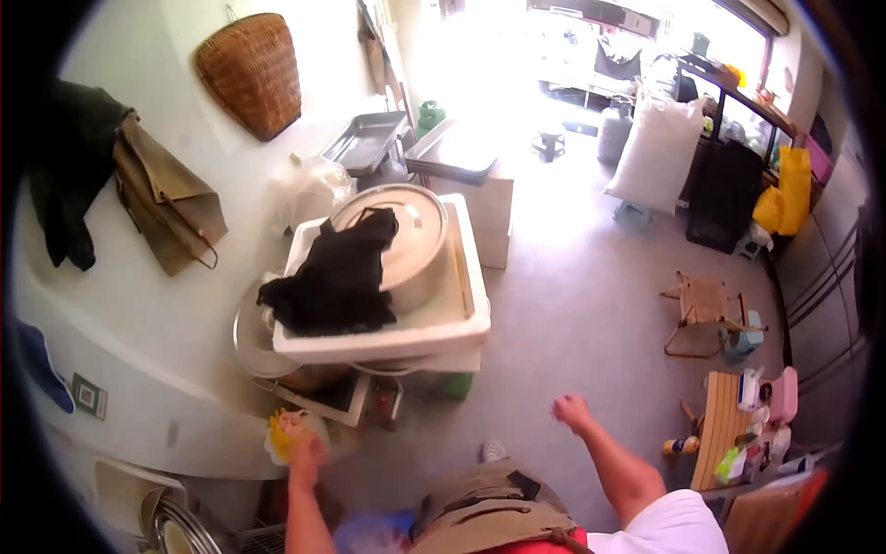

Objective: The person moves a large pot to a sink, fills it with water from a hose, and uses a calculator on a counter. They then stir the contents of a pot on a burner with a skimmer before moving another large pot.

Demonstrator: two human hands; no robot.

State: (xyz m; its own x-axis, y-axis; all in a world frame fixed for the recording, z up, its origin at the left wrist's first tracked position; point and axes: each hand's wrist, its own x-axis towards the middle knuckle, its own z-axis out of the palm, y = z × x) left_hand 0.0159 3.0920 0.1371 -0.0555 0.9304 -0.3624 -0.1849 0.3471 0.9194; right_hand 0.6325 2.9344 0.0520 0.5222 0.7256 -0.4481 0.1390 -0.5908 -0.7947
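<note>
At the lower left, my left hand (306, 452) is closed at the edge of a small yellow and white item (284, 434), which looks like a packet or cloth; its details are blurred. My right hand (572, 412) hangs over the grey floor, its fingers curled in, with nothing seen in them. Ahead of me stands a white foam box (388, 346) holding a large lidded pot (406, 231). A black cloth (341, 282) lies over the pot's left side and the box.
Metal trays (365, 143) rest behind the box. A wooden folding stool (703, 300) and a slatted table (715, 429) with bottles stand at the right. Further back are a white sack (655, 143) and a gas cylinder (614, 134). A basket (251, 76) hangs on the wall.
</note>
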